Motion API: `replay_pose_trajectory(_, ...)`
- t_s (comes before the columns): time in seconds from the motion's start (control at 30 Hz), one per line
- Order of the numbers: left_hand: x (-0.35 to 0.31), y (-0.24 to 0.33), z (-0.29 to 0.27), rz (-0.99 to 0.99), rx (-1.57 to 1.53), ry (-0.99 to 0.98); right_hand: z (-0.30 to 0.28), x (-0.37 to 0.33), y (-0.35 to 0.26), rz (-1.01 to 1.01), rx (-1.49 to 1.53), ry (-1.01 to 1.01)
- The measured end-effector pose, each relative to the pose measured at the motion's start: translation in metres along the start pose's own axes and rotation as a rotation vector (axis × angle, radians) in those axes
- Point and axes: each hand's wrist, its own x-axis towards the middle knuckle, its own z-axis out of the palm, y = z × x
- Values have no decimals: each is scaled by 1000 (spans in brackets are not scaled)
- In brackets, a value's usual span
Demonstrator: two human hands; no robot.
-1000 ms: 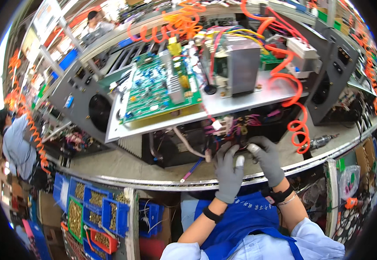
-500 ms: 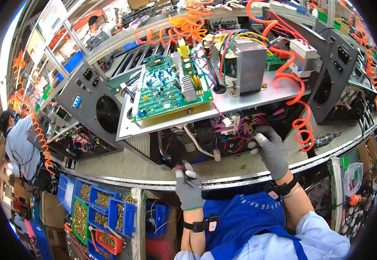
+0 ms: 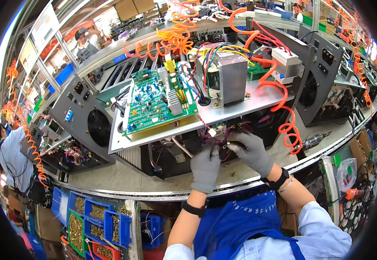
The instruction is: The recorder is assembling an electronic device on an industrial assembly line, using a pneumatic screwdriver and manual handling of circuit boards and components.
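Both gloved hands work at the front of an open dark metal chassis (image 3: pixel 175 167), beneath its tilted silver plate (image 3: pixel 154 126). My left hand (image 3: pixel 205 169) reaches up into the wiring, fingers drawn together; what its tips hold is hidden. Beside it, my right hand (image 3: pixel 253 152) has thumb and fingers closed at the wires with purple sleeves (image 3: pixel 236 128); I cannot make out what lies between them. Just above the left fingertips hangs a white connector (image 3: pixel 212 131) on a red twisted lead. The plate carries a green circuit board (image 3: pixel 154 102) and a boxy transformer (image 3: pixel 232 78).
Coiled orange air hoses (image 3: pixel 289 130) hang at the right, near a power screwdriver (image 3: pixel 314 141) on the bench. Blue bins of brass fasteners (image 3: pixel 97 212) stand at lower left. More chassis (image 3: pixel 320 73) flank this one. Co-workers (image 3: pixel 13 151) are at the left and back.
My left hand has moved up and right from the bench edge into the wiring, next to the right hand. The right hand has shifted slightly left and down. The whole view has shifted a little.
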Motion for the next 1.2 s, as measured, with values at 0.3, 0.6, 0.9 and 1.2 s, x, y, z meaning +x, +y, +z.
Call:
replay_pose_trajectory(0.3, 12, -8, -2, 128, 379, -28, 6, 20, -5, 9, -225, -177)
replay_pose_trajectory(0.6, 13, -7, -3, 91, 403, -124, 3, 22, -7, 49, -292, -237)
replay_pose_trajectory(0.9, 15, -6, -2, 95, 412, -141, 9, 24, -9, -22, -373, -144)
replay_pose_trajectory(1.2, 16, -5, 0, 87, 388, -97, 3, 28, -17, -8, -514, -127)
